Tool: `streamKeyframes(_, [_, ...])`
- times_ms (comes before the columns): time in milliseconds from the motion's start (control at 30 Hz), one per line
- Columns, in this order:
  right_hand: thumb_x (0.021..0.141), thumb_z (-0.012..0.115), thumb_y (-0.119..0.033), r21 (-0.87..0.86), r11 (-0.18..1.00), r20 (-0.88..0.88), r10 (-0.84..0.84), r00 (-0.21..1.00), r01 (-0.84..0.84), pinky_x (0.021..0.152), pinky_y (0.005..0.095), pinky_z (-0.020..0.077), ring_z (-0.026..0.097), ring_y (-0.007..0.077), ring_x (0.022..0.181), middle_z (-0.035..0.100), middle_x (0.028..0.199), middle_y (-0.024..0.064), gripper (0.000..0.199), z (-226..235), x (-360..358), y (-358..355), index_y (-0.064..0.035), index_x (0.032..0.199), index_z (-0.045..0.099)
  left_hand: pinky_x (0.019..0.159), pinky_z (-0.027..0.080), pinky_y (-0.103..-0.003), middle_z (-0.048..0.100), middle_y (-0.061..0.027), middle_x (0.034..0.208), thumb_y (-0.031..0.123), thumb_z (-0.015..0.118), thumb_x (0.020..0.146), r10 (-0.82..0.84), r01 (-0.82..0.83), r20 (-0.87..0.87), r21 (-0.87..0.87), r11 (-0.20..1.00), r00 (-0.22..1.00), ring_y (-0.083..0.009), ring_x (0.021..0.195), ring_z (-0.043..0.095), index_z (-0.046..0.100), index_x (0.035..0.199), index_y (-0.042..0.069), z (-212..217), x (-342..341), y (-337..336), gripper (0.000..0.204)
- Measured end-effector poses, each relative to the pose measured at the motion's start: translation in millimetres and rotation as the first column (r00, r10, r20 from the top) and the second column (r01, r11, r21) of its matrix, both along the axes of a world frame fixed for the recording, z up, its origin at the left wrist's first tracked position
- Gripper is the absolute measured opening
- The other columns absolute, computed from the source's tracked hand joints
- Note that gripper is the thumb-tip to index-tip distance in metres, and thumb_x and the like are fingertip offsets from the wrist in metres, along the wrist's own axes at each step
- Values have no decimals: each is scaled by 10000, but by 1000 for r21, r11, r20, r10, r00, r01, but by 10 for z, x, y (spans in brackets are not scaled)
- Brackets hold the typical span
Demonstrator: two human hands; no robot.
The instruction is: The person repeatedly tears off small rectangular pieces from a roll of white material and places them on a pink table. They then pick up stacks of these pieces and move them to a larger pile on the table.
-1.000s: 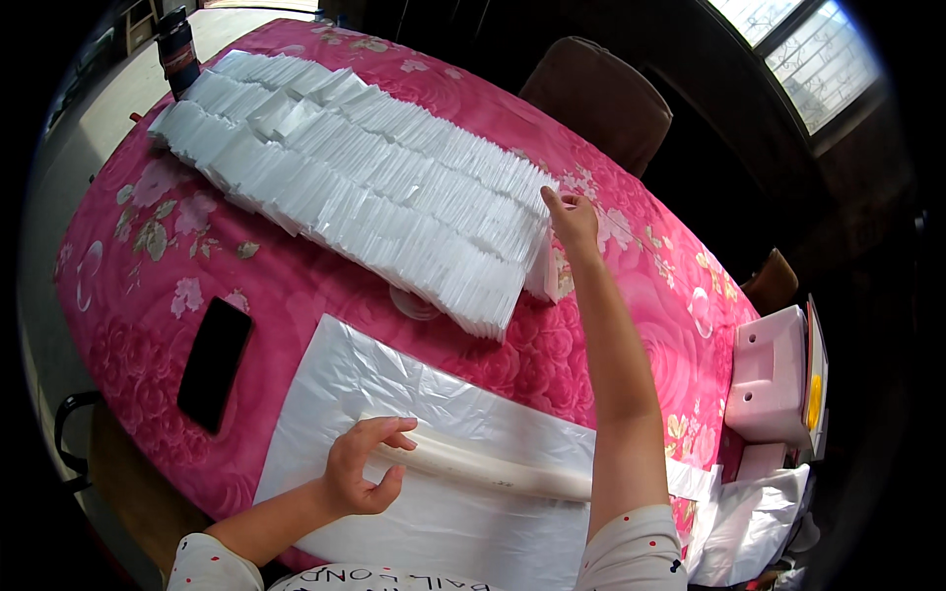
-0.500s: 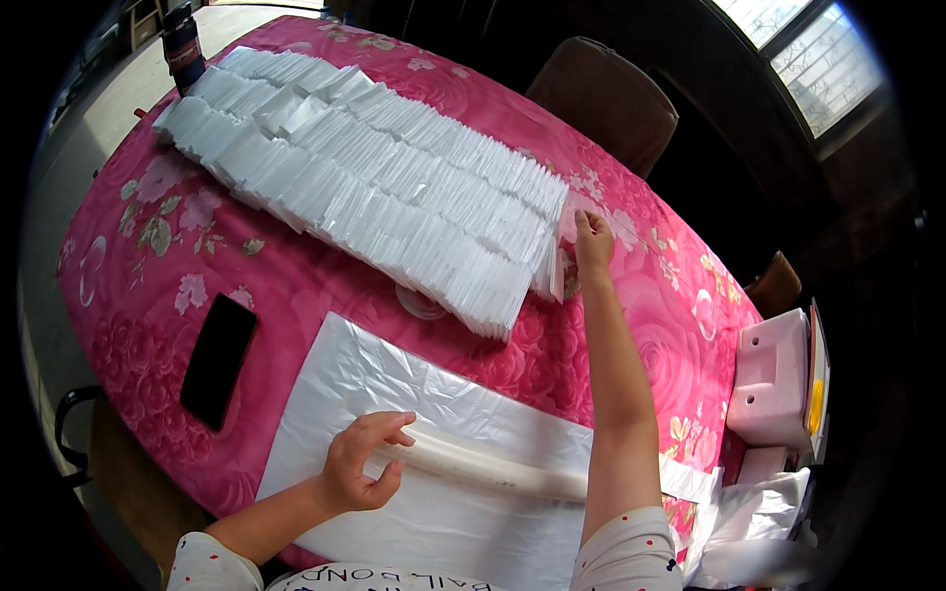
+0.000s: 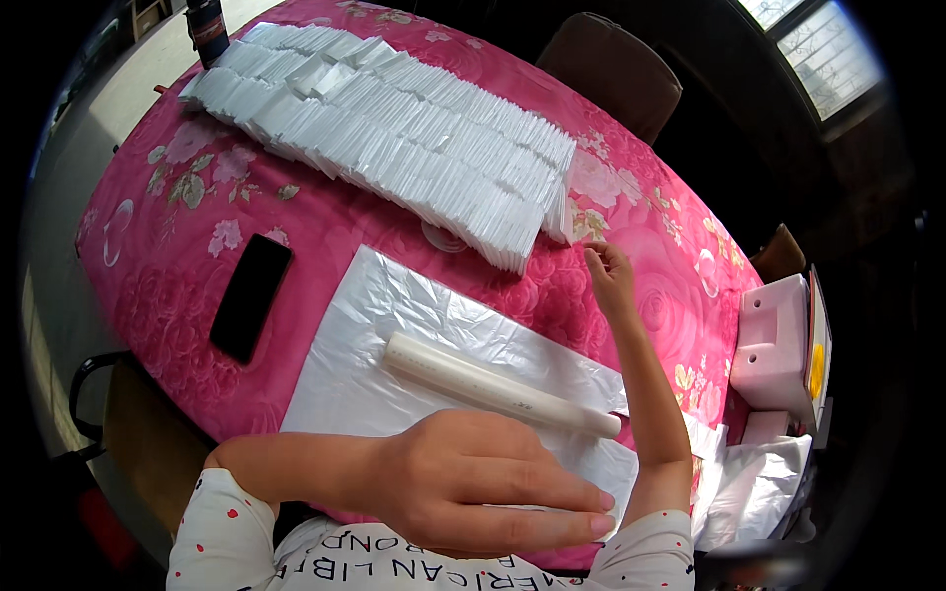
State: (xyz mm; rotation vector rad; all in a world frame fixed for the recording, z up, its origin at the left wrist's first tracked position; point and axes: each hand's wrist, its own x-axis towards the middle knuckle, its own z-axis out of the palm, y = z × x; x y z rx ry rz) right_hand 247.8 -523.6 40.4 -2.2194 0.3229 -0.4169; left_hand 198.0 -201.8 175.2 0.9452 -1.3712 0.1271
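A white plastic sheet (image 3: 394,355) lies flat on the pink flowered tablecloth (image 3: 177,246), with a white tube (image 3: 498,386) lying across it. My left hand (image 3: 483,492) hovers near the camera over the sheet's near edge, palm down, fingers together and pointing right, holding nothing. My right hand (image 3: 611,278) is stretched out over the cloth just past the sheet's far right corner, fingers loosely curled and empty, close to the near end of a long overlapping row of folded white bags (image 3: 394,138).
A black phone (image 3: 250,295) lies left of the sheet. A dark bottle (image 3: 207,25) stands at the far end of the bag row. A pink box (image 3: 778,340) and crumpled white plastic (image 3: 754,492) sit at the right. A brown chair (image 3: 616,69) stands behind the table.
My right hand has pulled back from the end of the bag row toward the sheet. My left hand has let go of the tube and lifted toward the camera.
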Motion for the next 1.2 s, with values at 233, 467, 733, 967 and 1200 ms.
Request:
streamKeyframes(233, [821,622,-166,-111,992,-127,52,991,-67,685,272,474,587,153,803,620,929,98,269,-5,-761,138,-6,1037,604,473,406,-279,577,-95,795,131,568,805,-95,132,103,-450,883,990,-168,540,499,614,911,-48,628,-556,-203,213])
streamKeyframes(467, [809,609,-220,-224,974,-85,-49,995,29,906,371,430,561,296,1060,570,1147,205,479,-185,-464,-5,11,1213,500,443,406,-237,626,-99,755,20,546,792,-97,73,-16,-535,842,995,-136,510,503,664,792,-26,700,-730,59,127])
streamKeyframes(733, [778,604,-255,-338,929,-82,-186,979,148,1042,447,252,328,382,1263,364,1346,256,712,-634,414,83,34,1347,289,429,432,-217,664,-109,796,23,599,782,-274,214,-68,-461,861,959,-129,556,573,695,836,4,680,-472,189,112])
streamKeyframes(967, [758,531,-178,-223,964,-68,-165,984,146,1063,467,202,303,390,1277,373,1324,286,678,-619,600,411,61,1342,283,402,436,-245,665,-150,802,63,532,846,-551,407,-221,-471,783,805,-192,499,603,688,819,-39,558,-450,121,189])
streamKeyframes(1200, [681,470,-24,-286,949,4,-137,991,132,1090,377,203,305,385,1278,367,1327,291,662,-595,539,366,100,1311,309,439,470,-279,661,-141,819,35,534,851,-608,356,-422,-536,765,673,-226,557,626,680,809,-18,551,-584,185,161])
